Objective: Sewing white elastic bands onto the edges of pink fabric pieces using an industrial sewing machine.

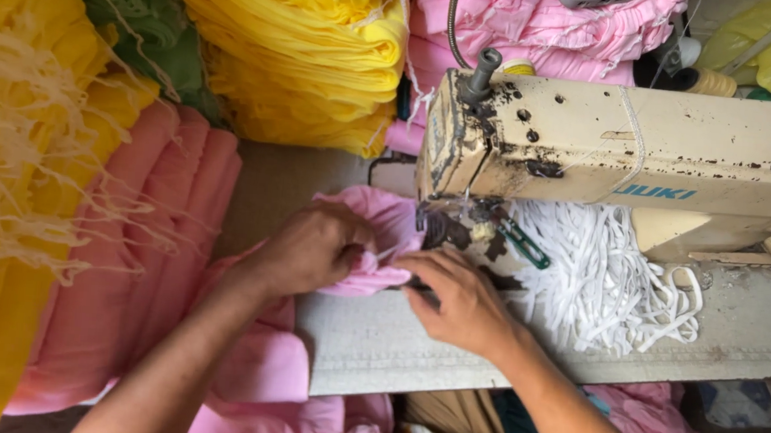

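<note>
Head cam showed the left hand bunching soft pink knit fabric in its closed fingers, while the right hand pressed it flat beside the needle of the worn cream sewing machine.

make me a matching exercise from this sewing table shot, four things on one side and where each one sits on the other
Things
1. left hand
2. right hand
3. white elastic strips
4. yellow fabric stack

Places
A. heaped on the table under the sewing machine arm
B. piled at the top, behind the machine's left end
C. gripping the bunched pink cloth
D. fingers pressed flat by the needle area

Pairs: 1-C, 2-D, 3-A, 4-B
</note>
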